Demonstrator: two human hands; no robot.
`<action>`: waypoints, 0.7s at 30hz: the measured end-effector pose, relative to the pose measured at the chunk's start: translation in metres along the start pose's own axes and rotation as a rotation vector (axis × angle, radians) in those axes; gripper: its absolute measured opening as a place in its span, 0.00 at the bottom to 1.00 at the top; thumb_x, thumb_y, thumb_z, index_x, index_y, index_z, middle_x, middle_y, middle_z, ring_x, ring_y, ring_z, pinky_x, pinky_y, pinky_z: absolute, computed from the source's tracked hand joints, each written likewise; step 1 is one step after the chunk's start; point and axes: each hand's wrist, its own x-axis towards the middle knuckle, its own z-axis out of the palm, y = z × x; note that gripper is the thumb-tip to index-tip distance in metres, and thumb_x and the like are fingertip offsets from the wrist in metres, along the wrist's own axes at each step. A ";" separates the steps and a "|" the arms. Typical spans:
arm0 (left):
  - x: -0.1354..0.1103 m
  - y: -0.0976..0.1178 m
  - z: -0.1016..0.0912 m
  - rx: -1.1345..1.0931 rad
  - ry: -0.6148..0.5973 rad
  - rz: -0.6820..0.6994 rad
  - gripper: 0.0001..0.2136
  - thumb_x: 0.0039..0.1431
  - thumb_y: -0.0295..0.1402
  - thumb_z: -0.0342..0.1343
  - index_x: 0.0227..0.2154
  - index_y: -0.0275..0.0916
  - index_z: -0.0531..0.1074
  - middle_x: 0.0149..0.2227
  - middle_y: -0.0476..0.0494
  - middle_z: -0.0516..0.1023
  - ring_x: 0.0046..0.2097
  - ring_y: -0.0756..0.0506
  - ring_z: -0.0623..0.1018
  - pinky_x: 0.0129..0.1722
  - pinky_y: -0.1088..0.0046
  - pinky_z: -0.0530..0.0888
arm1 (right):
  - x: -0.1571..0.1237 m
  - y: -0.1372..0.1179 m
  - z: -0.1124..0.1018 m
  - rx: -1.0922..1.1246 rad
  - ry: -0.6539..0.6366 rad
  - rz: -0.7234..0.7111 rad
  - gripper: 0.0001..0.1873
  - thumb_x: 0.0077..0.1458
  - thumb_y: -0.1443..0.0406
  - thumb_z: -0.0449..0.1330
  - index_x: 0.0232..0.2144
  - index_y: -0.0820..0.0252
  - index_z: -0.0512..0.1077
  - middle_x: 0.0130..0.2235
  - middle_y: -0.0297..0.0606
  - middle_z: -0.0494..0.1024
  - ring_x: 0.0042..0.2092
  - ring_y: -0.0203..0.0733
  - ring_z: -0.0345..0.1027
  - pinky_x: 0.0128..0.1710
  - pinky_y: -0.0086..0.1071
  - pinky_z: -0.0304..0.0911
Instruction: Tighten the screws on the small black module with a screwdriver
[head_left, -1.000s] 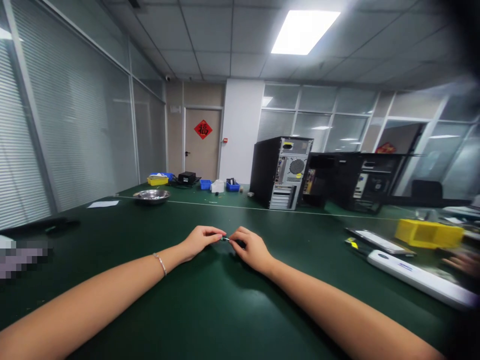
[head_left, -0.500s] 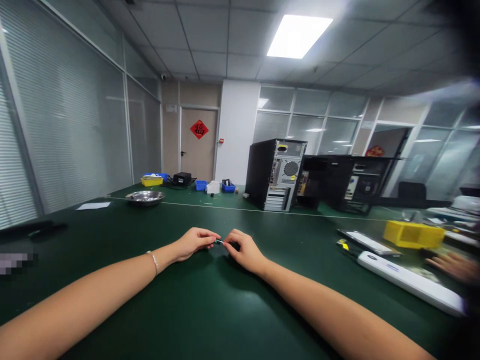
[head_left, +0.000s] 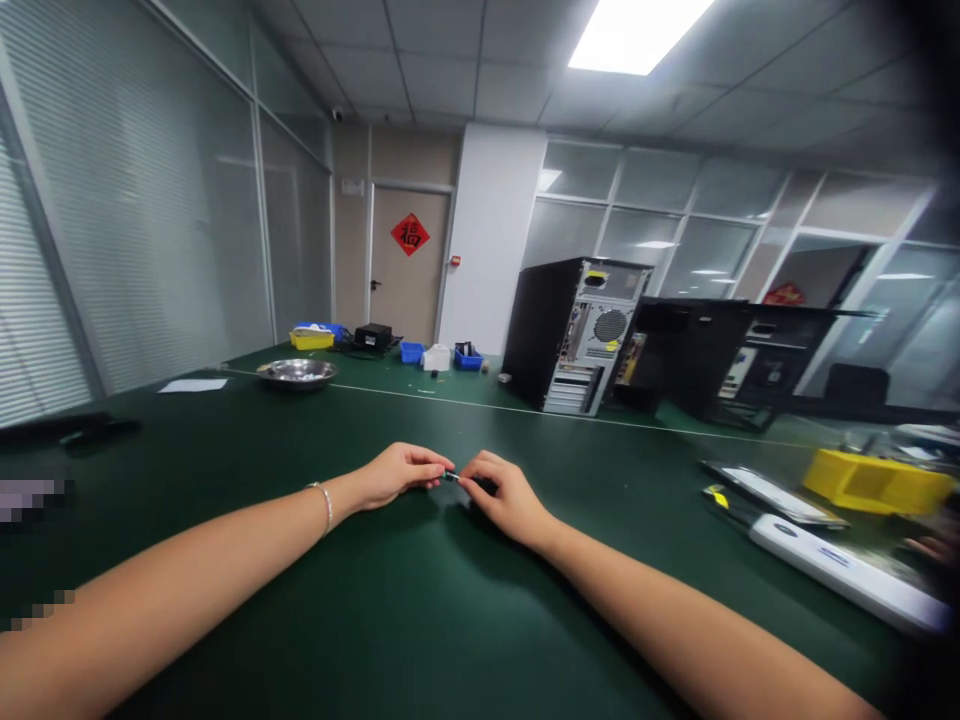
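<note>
Just above the green tabletop (head_left: pixel 360 610), my left hand (head_left: pixel 400 474) pinches a small dark green piece with a pale tip (head_left: pixel 451 476). Opposite it, my right hand (head_left: pixel 504 492) has thumb and forefinger closed at the pale end of that same piece. The fingertips of both hands are close together, with the piece bridging them. Its kind is too small to make out, and most of it is hidden by the fingers. Both forearms come in from the lower corners.
A metal bowl (head_left: pixel 298 376) and a white sheet (head_left: pixel 193 385) lie at left. Small blue bins (head_left: pixel 412 352) stand at the back. A computer tower (head_left: pixel 577 335) is at right rear. Rightward are a white elongated device (head_left: pixel 840 568), a yellow bin (head_left: pixel 874 482) and another person's hand (head_left: pixel 930 545).
The view has swung slightly, shifting most of the room rightward. Both hands keep their pinch on the small piece, with little change between them. The other person's hand is now mostly out of frame.
</note>
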 end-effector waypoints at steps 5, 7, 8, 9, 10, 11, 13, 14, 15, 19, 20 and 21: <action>-0.004 0.003 0.001 -0.001 -0.019 0.003 0.14 0.46 0.34 0.67 0.37 0.34 0.80 0.29 0.44 0.79 0.29 0.51 0.72 0.34 0.73 0.69 | -0.002 -0.002 -0.001 0.020 -0.006 -0.027 0.10 0.60 0.62 0.56 0.30 0.58 0.74 0.33 0.37 0.74 0.35 0.38 0.68 0.37 0.32 0.62; -0.005 0.004 0.002 -0.010 -0.032 -0.004 0.14 0.45 0.34 0.67 0.37 0.34 0.80 0.30 0.44 0.79 0.29 0.51 0.72 0.35 0.72 0.70 | -0.003 -0.002 -0.002 0.028 -0.008 -0.033 0.10 0.60 0.62 0.56 0.30 0.59 0.74 0.33 0.37 0.74 0.35 0.38 0.68 0.37 0.31 0.62; -0.005 0.004 0.002 -0.011 -0.039 -0.007 0.15 0.45 0.34 0.68 0.37 0.33 0.80 0.30 0.43 0.79 0.29 0.51 0.72 0.36 0.72 0.70 | -0.003 -0.002 -0.002 0.030 -0.012 -0.034 0.10 0.60 0.62 0.56 0.30 0.59 0.74 0.33 0.37 0.74 0.35 0.38 0.68 0.36 0.31 0.62; -0.005 0.004 0.001 -0.010 -0.047 -0.010 0.15 0.45 0.34 0.68 0.37 0.33 0.80 0.29 0.43 0.79 0.29 0.51 0.72 0.37 0.72 0.70 | -0.003 -0.002 -0.002 0.030 -0.016 -0.033 0.10 0.60 0.62 0.56 0.30 0.59 0.75 0.33 0.36 0.74 0.34 0.37 0.67 0.36 0.31 0.62; -0.005 0.005 0.001 -0.008 -0.054 -0.012 0.15 0.45 0.34 0.68 0.37 0.33 0.80 0.29 0.43 0.79 0.29 0.51 0.73 0.37 0.71 0.70 | -0.004 -0.001 -0.002 0.028 -0.019 -0.032 0.10 0.60 0.62 0.56 0.31 0.59 0.75 0.32 0.36 0.74 0.34 0.37 0.67 0.36 0.31 0.62; -0.005 0.005 0.001 -0.007 -0.061 -0.013 0.15 0.45 0.34 0.68 0.37 0.33 0.80 0.29 0.43 0.79 0.29 0.52 0.73 0.37 0.71 0.71 | -0.004 -0.001 -0.002 0.025 -0.022 -0.031 0.10 0.60 0.62 0.56 0.31 0.59 0.75 0.32 0.36 0.74 0.34 0.37 0.67 0.36 0.31 0.61; -0.005 0.005 0.000 -0.011 -0.073 -0.019 0.15 0.46 0.34 0.68 0.37 0.33 0.79 0.29 0.44 0.79 0.30 0.51 0.73 0.38 0.71 0.71 | -0.004 -0.001 -0.002 0.028 -0.026 -0.037 0.10 0.60 0.61 0.56 0.31 0.59 0.75 0.32 0.36 0.73 0.34 0.37 0.67 0.36 0.30 0.61; -0.005 0.006 0.000 -0.014 -0.081 -0.023 0.15 0.46 0.34 0.68 0.37 0.32 0.79 0.29 0.44 0.79 0.30 0.51 0.73 0.38 0.71 0.71 | -0.004 -0.001 -0.002 0.034 -0.028 -0.043 0.10 0.60 0.61 0.56 0.31 0.59 0.75 0.32 0.36 0.73 0.34 0.37 0.67 0.36 0.30 0.61; -0.005 0.006 0.000 -0.014 -0.088 -0.026 0.15 0.46 0.34 0.68 0.37 0.32 0.79 0.29 0.43 0.79 0.30 0.51 0.73 0.38 0.71 0.71 | -0.004 -0.001 -0.002 0.040 -0.029 -0.049 0.10 0.60 0.61 0.56 0.31 0.59 0.75 0.32 0.36 0.73 0.34 0.37 0.67 0.36 0.30 0.61; -0.004 0.005 0.001 -0.019 -0.076 -0.024 0.15 0.47 0.34 0.67 0.38 0.32 0.79 0.30 0.43 0.79 0.30 0.51 0.73 0.38 0.71 0.70 | -0.004 -0.001 0.000 0.031 -0.011 -0.052 0.10 0.60 0.62 0.56 0.31 0.59 0.74 0.32 0.36 0.73 0.34 0.37 0.67 0.37 0.30 0.61; -0.004 0.005 0.002 -0.022 -0.061 -0.019 0.15 0.47 0.34 0.67 0.39 0.32 0.78 0.30 0.44 0.78 0.30 0.51 0.73 0.38 0.71 0.70 | -0.004 -0.001 0.001 0.019 0.000 -0.046 0.09 0.60 0.62 0.56 0.31 0.59 0.74 0.33 0.35 0.73 0.34 0.37 0.67 0.36 0.30 0.61; -0.003 0.004 0.002 -0.024 -0.044 -0.011 0.15 0.48 0.34 0.66 0.39 0.32 0.78 0.30 0.44 0.78 0.30 0.51 0.73 0.37 0.71 0.70 | -0.004 0.000 0.001 0.006 0.012 -0.040 0.09 0.60 0.62 0.56 0.31 0.59 0.74 0.33 0.35 0.73 0.34 0.37 0.67 0.36 0.30 0.61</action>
